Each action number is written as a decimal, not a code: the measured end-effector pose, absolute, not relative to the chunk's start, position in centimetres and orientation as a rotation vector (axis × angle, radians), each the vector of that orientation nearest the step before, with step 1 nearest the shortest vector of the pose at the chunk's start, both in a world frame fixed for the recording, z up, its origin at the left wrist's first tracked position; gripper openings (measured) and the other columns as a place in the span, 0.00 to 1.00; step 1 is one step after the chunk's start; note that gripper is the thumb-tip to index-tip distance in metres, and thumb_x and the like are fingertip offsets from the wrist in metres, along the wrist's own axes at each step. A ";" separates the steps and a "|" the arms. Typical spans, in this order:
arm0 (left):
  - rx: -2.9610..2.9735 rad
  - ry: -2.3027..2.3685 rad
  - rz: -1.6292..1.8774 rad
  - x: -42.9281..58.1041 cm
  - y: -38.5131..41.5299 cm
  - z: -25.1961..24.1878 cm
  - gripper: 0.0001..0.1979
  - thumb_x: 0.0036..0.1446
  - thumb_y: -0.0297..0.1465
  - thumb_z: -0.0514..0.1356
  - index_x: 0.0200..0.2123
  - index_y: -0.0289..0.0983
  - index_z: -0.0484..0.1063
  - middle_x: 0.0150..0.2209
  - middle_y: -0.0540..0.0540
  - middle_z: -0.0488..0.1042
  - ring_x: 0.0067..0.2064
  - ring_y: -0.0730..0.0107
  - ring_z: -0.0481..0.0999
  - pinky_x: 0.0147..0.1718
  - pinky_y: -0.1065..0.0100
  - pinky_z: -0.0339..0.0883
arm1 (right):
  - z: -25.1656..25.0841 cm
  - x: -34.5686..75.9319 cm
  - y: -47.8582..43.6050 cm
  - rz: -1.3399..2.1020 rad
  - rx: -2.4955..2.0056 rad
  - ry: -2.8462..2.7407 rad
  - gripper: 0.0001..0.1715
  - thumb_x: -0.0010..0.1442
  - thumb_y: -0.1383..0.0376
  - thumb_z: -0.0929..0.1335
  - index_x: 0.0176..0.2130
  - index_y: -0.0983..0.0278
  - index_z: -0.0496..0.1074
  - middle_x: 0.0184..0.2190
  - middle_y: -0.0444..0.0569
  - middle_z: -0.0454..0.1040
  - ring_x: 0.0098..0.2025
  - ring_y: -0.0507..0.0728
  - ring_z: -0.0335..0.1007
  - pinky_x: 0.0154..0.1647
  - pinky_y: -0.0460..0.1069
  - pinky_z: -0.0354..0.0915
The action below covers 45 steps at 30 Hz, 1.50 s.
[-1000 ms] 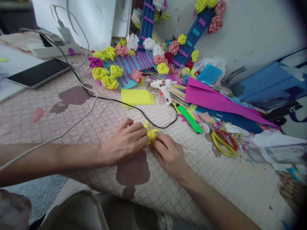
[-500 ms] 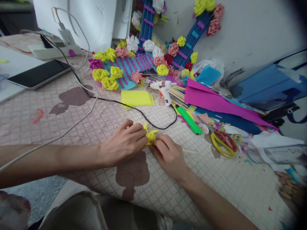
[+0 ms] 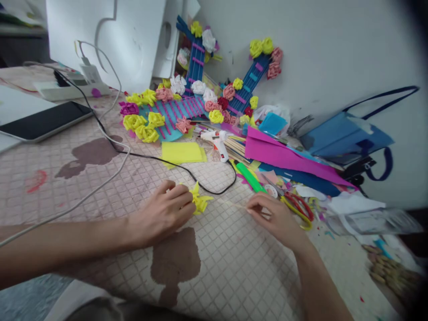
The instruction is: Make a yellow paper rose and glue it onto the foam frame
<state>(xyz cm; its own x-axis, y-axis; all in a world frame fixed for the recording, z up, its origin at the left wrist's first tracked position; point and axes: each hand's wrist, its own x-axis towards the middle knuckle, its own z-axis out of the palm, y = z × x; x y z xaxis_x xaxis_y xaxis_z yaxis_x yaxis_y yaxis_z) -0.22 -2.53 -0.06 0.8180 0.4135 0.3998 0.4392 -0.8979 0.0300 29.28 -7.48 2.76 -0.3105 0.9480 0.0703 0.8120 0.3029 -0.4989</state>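
My left hand (image 3: 163, 211) rests on the tablecloth, its curled fingers closed on a small yellow crepe-paper flower (image 3: 200, 203) with pointed petals. The fingers cover the flower's left side. To the right, my right hand (image 3: 277, 218) pinches a thin pale wooden stick (image 3: 234, 205) between thumb and fingers. The stick points left towards the flower; whether its tip touches the flower I cannot tell. Behind the hands lie a stack of yellow crepe paper (image 3: 182, 152) and a white glue gun (image 3: 219, 145) with a black cord. A green box-cutter-like tool (image 3: 250, 177) lies beyond my right hand.
Scissors (image 3: 297, 207) lie just past my right hand, among paper scraps. Two flower-decorated paper guitars (image 3: 174, 113) lean at the back. Magenta paper (image 3: 284, 156) lies at right. A tablet (image 3: 47, 119), a power strip (image 3: 72, 87) and a white cable (image 3: 100, 185) occupy the left.
My right hand has moved away from the flower to the right, with the stick in its fingers. My left hand stays at the flower. The camera view has shifted slightly.
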 end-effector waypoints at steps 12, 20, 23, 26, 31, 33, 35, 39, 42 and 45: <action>-3.001 -0.503 -0.767 -2.0 -1.6 -0.6 0.12 0.66 0.26 0.47 0.34 0.36 0.68 0.33 0.47 0.72 0.41 0.64 0.66 0.42 0.59 0.52 | -1.4 29.7 -5.9 -0.167 -1.883 -2.056 0.08 0.59 0.67 0.62 0.34 0.63 0.70 0.29 0.47 0.73 0.30 0.55 0.69 0.29 0.48 0.61; -3.027 -0.447 -0.774 -2.9 -1.5 -0.5 0.16 0.68 0.26 0.43 0.32 0.35 0.68 0.32 0.47 0.71 0.38 0.65 0.66 0.41 0.59 0.51 | -2.3 28.9 -2.7 -0.508 -1.817 -2.132 0.09 0.62 0.65 0.62 0.35 0.63 0.71 0.32 0.49 0.73 0.33 0.56 0.68 0.29 0.48 0.59; -3.033 -0.451 -0.763 -2.8 -1.5 -0.5 0.18 0.68 0.26 0.42 0.30 0.35 0.67 0.31 0.47 0.70 0.36 0.66 0.65 0.40 0.59 0.50 | -1.8 28.5 -1.3 -0.404 -1.738 -2.107 0.10 0.62 0.61 0.63 0.38 0.64 0.71 0.34 0.50 0.72 0.36 0.57 0.68 0.34 0.50 0.62; -3.041 -0.449 -0.763 -2.7 -1.5 -0.6 0.18 0.68 0.26 0.40 0.30 0.35 0.66 0.32 0.47 0.70 0.37 0.66 0.65 0.40 0.59 0.50 | -1.0 27.8 1.4 -0.205 -1.699 -2.009 0.13 0.61 0.59 0.63 0.40 0.65 0.70 0.36 0.52 0.71 0.37 0.57 0.67 0.39 0.52 0.63; -3.053 -0.464 -0.760 -2.8 -1.6 -0.7 0.18 0.68 0.26 0.40 0.32 0.35 0.66 0.32 0.46 0.70 0.38 0.64 0.65 0.41 0.59 0.50 | -0.7 25.8 7.7 0.041 -1.700 -1.935 0.21 0.53 0.55 0.68 0.40 0.69 0.70 0.37 0.55 0.72 0.40 0.58 0.66 0.40 0.51 0.62; -3.055 -0.470 -0.767 -2.8 -1.6 -0.7 0.18 0.68 0.26 0.40 0.31 0.35 0.66 0.32 0.46 0.70 0.38 0.64 0.65 0.41 0.59 0.50 | -0.9 25.0 9.6 0.101 -1.713 -1.933 0.20 0.50 0.54 0.69 0.37 0.68 0.71 0.32 0.52 0.73 0.34 0.57 0.66 0.35 0.49 0.61; -3.056 -0.480 -0.777 -2.9 -1.7 -0.7 0.18 0.68 0.26 0.40 0.31 0.35 0.66 0.32 0.46 0.70 0.38 0.65 0.65 0.41 0.59 0.50 | -1.1 24.4 10.8 0.167 -1.724 -1.918 0.18 0.50 0.54 0.69 0.33 0.68 0.73 0.25 0.48 0.72 0.28 0.55 0.65 0.30 0.47 0.58; -3.045 -0.490 -0.792 -2.9 -1.6 -0.7 0.18 0.68 0.27 0.41 0.32 0.36 0.67 0.32 0.46 0.71 0.39 0.64 0.65 0.42 0.59 0.50 | -1.1 23.9 10.6 0.250 -1.706 -1.839 0.18 0.52 0.54 0.66 0.29 0.68 0.73 0.20 0.45 0.69 0.25 0.54 0.63 0.26 0.47 0.56; -3.050 -0.476 -0.775 -2.8 -1.5 -0.6 0.19 0.68 0.27 0.40 0.31 0.35 0.67 0.32 0.46 0.70 0.38 0.65 0.66 0.42 0.59 0.51 | -0.5 24.2 8.6 0.286 -1.658 -1.773 0.21 0.54 0.53 0.65 0.32 0.68 0.73 0.23 0.47 0.71 0.27 0.54 0.64 0.27 0.47 0.58; -3.061 -0.468 -0.741 -2.8 -1.4 -0.5 0.20 0.68 0.27 0.39 0.31 0.35 0.67 0.31 0.47 0.70 0.37 0.66 0.66 0.41 0.60 0.51 | 0.5 24.8 5.6 0.329 -1.632 -1.708 0.22 0.54 0.51 0.65 0.33 0.68 0.73 0.26 0.48 0.73 0.28 0.55 0.66 0.27 0.47 0.61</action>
